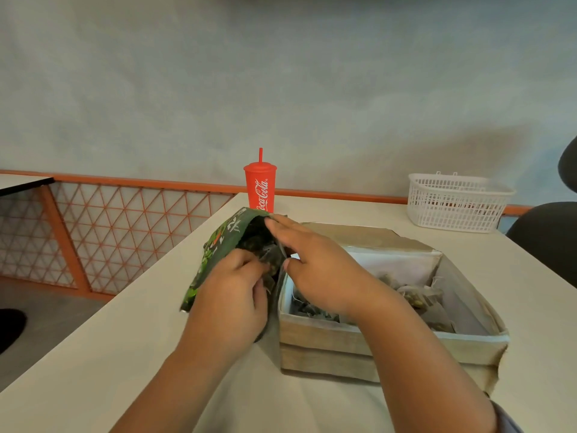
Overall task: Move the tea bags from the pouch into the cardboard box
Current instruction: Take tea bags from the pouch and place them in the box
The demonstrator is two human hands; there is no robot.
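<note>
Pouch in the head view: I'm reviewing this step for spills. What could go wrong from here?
1. The pouch is tilted, mouth open beside the box, held by the left hand and right hand. If the grip slips, tea bags might fall onto the table.
2. The red cup stands just behind the pouch, so swinging the pouch back could tip it.

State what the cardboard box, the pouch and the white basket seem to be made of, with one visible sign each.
Cardboard box: matte brown card, frayed at a corner. Pouch: probably printed plastic or foil film; it creases and shows slight sheen. White basket: moulded plastic, by its even open lattice.
</note>
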